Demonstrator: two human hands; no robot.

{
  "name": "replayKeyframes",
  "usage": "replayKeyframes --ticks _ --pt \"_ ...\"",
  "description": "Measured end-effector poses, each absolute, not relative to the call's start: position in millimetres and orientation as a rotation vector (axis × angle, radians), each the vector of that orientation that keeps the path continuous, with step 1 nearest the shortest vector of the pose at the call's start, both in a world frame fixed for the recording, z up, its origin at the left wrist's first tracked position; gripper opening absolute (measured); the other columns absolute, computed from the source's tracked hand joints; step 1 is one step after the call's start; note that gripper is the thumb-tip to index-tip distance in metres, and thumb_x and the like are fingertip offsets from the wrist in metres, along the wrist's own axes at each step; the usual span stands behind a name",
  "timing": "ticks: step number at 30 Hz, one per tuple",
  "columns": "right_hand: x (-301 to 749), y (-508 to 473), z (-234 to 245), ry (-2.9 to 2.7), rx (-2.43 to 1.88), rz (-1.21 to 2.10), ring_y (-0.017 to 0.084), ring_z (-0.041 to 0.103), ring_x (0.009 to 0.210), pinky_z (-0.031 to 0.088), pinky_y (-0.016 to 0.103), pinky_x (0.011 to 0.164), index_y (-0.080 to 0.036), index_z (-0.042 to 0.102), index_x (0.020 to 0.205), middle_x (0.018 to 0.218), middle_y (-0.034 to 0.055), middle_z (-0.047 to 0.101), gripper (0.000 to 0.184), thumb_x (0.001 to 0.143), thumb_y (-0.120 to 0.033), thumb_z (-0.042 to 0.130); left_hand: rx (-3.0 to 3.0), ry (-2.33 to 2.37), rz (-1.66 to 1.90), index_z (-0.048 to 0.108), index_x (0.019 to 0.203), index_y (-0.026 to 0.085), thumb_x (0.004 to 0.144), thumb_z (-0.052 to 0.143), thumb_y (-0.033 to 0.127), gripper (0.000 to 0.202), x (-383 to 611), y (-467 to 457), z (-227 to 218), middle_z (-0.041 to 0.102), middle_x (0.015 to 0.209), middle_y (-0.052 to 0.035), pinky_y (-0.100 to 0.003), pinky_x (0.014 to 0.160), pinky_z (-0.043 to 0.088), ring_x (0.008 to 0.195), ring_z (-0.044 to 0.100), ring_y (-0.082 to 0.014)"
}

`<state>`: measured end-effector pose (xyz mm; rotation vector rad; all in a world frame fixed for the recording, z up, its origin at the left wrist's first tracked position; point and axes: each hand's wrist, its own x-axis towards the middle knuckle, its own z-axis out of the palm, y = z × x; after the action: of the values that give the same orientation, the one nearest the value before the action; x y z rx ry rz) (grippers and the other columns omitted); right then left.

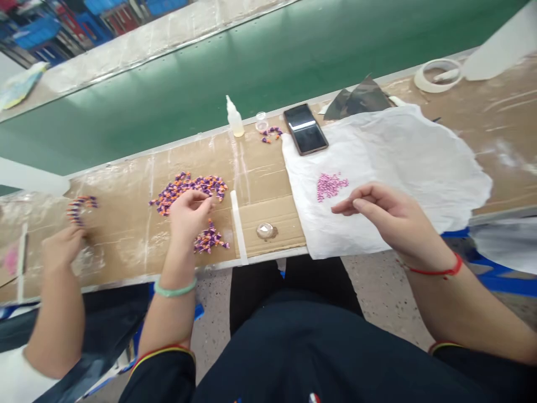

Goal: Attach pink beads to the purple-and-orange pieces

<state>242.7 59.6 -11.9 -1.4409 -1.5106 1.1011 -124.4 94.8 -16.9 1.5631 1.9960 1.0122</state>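
My left hand [188, 215] hangs with curled fingers over a loose pile of purple and orange beads [187, 190], and a jade-green bangle circles its wrist. A smaller purple-and-orange cluster [208, 238] lies just below that hand. My right hand [377, 215], wearing a red cord bracelet, sits above a crumpled white plastic sheet [398, 151]. Its fingertips are near a patch of pink beads [331, 186]. Whether either hand pinches a tiny bead is hidden. Another person's hand [62, 249] is at the far left, beside a curved line of beads [79, 210].
A cardboard-covered workbench [268, 212] carries a plastic squeeze bottle [235, 117], a small clear cup [261, 121], a smartphone [305, 129], a few beads [271, 134], a white strip [239, 226], a dark sheet [358, 98] and a tape roll [438, 75]. A green panel [168, 101] runs behind it.
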Motion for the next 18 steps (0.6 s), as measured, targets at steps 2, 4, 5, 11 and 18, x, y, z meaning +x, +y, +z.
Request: replayKeyframes --ticks 2,4,5,11,18 --pt "246 65 -18 -1.610 -1.459 0.956 0.023 0.070 0.085 0.055 0.039 0.074 -0.023 0.063 0.086 0.088 0.0063 0.075 0.011 0.090 -0.031 0.056 1.325 1.836 1.205 0.063 0.075 0.018 0.068 0.073 0.029 0.016 -122 83 -12 0.064 0.067 0.0011 -0.029 0.063 0.056 0.062 0.064 -0.0152" --pt "248 73 -29 -1.798 -1.472 0.729 0.024 0.067 0.082 0.052 0.039 0.071 -0.022 0.064 0.084 0.086 0.0070 0.072 0.010 0.088 -0.026 0.055 1.156 1.705 1.306 0.064 0.076 0.019 0.064 0.077 0.030 0.021 -119 70 -9 0.066 0.068 0.0016 -0.023 0.057 0.054 0.059 0.062 -0.0120" --pt "248 77 -35 -1.897 -1.461 0.617 0.024 0.065 0.081 0.051 0.040 0.072 -0.022 0.064 0.083 0.084 0.0074 0.070 0.011 0.087 -0.025 0.055 1.090 1.647 1.320 0.064 0.075 0.019 0.062 0.078 0.030 0.022 -116 64 -8 0.066 0.069 0.0017 -0.021 0.053 0.052 0.057 0.061 -0.0106" --pt "241 94 -68 -2.127 -1.457 0.314 0.025 0.057 0.080 0.047 0.044 0.080 -0.021 0.062 0.074 0.080 0.0081 0.069 0.013 0.084 -0.018 0.053 0.851 1.282 1.111 0.065 0.074 0.019 0.065 0.086 0.035 0.028 -91 30 -6 0.063 0.065 0.0017 -0.016 0.040 0.037 0.047 0.050 -0.0066" --pt "235 98 -73 -2.178 -1.449 0.223 0.028 0.061 0.079 0.048 0.045 0.078 -0.023 0.060 0.072 0.079 0.0098 0.070 0.017 0.085 -0.030 0.052 0.815 1.227 1.063 0.067 0.074 0.020 0.067 0.086 0.048 0.034 -72 -1 -10 0.061 0.061 0.0014 -0.020 0.041 0.032 0.047 0.044 -0.0068"
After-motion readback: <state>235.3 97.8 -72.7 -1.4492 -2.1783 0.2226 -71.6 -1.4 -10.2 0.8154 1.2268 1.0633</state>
